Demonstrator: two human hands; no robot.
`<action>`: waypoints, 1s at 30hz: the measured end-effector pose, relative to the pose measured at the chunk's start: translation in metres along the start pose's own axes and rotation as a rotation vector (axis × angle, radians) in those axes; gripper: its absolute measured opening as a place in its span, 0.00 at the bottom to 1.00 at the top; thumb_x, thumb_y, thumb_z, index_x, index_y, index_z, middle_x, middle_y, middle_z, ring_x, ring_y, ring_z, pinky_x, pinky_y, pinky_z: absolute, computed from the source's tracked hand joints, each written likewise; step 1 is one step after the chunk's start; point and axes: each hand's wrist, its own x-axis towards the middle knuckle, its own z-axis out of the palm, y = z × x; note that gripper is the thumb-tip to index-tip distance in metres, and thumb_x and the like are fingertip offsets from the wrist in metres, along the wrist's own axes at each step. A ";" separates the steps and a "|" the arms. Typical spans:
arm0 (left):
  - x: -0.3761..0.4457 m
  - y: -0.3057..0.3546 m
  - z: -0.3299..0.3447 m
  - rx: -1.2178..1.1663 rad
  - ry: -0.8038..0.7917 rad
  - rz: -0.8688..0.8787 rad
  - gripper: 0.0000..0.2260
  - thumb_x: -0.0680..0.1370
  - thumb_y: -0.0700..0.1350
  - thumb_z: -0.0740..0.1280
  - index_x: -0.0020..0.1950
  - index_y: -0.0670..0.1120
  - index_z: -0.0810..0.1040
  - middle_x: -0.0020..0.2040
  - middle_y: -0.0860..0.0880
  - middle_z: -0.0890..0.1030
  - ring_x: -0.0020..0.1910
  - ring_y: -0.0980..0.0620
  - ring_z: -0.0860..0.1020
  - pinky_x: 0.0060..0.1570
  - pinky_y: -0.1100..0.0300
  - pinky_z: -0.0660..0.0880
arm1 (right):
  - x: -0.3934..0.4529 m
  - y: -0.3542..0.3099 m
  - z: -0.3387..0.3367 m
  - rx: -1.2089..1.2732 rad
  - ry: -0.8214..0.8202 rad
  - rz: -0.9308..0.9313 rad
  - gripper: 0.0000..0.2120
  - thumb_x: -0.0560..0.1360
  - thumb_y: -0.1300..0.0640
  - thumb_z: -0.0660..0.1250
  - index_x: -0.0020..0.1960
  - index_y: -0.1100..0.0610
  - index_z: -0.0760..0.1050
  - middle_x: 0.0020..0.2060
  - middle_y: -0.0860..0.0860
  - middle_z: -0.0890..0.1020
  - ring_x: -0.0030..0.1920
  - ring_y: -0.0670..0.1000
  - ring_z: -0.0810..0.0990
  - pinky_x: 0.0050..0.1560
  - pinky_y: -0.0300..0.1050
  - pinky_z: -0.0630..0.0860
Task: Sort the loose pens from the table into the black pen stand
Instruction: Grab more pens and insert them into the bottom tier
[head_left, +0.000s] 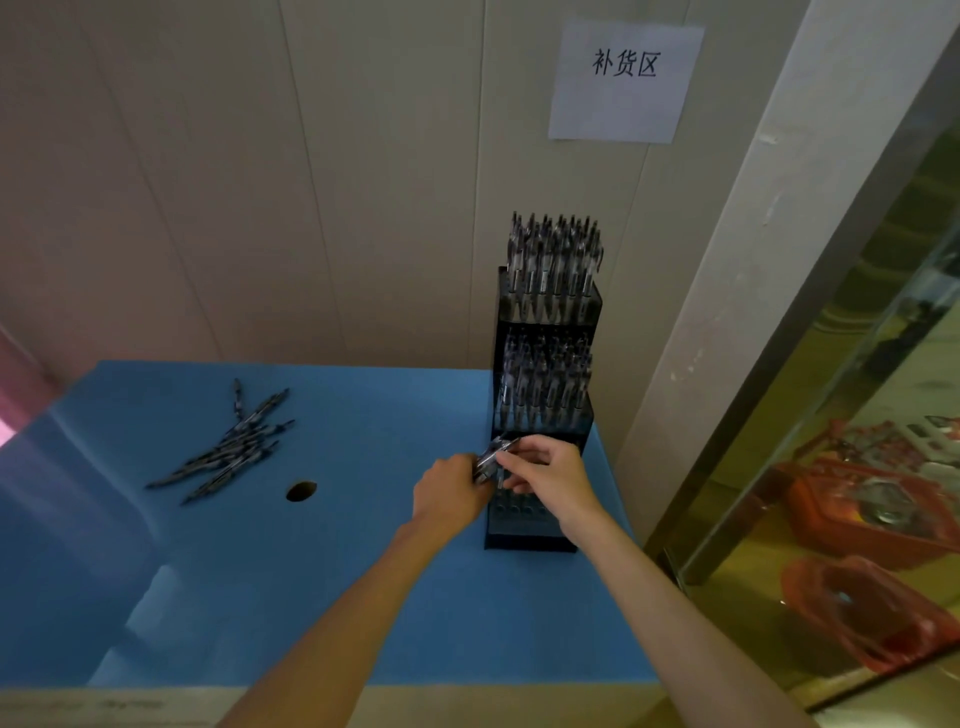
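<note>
- Mid-task, at the loading step: both hands over the lowest tier of the stand (540, 519), a small bunch of pens (493, 457) between them.
- Left hand (451, 496) with grip closed round the bunch, fingers curled, pens jutting up and right toward the stand.
- Right hand (550, 467) with grip pinching one pen at the top of the bunch, apparently drawing it out for seating; exact fingertip contact blurred.
- Stand upright at the right rear of the desk (363, 571), against the wall; three stepped tiers.
- Top two tiers packed with upright pens; front tier showing rows of open holes just below the hands, so probably the tier being filled now.
- Loose pile (228, 447) lying well apart on the left of the desk, fanned and overlapping; plenty left to sort.
- Round hole (301, 491) in the blue desk cover between pile and hands; of no bearing on the work.
- Paper sign (626, 80) on the wall above the stand.
- Next move, as a judgement: separate the pinched pen, turn it upright, line its lower end over a free hole in the front tier, press down until seated.
- Needed care: steady left grip so the rest of the bunch does not spill; no knocking the filled tier behind.
- After the bunch is spent: back to the pile for more.
</note>
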 end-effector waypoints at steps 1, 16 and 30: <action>0.000 0.002 0.000 0.023 0.001 0.011 0.07 0.76 0.50 0.65 0.40 0.49 0.72 0.37 0.48 0.78 0.38 0.44 0.78 0.33 0.56 0.73 | 0.000 0.001 -0.001 0.009 -0.006 -0.003 0.04 0.74 0.59 0.75 0.48 0.58 0.83 0.41 0.54 0.86 0.38 0.54 0.84 0.42 0.46 0.81; -0.002 -0.016 -0.006 0.016 -0.009 -0.048 0.13 0.77 0.48 0.66 0.34 0.49 0.67 0.31 0.49 0.73 0.31 0.48 0.73 0.29 0.60 0.65 | 0.015 -0.002 -0.044 0.131 0.306 -0.074 0.05 0.82 0.60 0.63 0.51 0.61 0.75 0.44 0.56 0.85 0.42 0.52 0.87 0.45 0.46 0.81; 0.003 -0.011 -0.011 0.017 0.003 -0.047 0.12 0.77 0.48 0.65 0.34 0.50 0.69 0.32 0.50 0.75 0.31 0.48 0.74 0.30 0.59 0.68 | 0.025 0.024 -0.050 -0.621 0.292 -0.342 0.05 0.80 0.56 0.67 0.52 0.59 0.76 0.40 0.48 0.82 0.38 0.43 0.80 0.39 0.36 0.78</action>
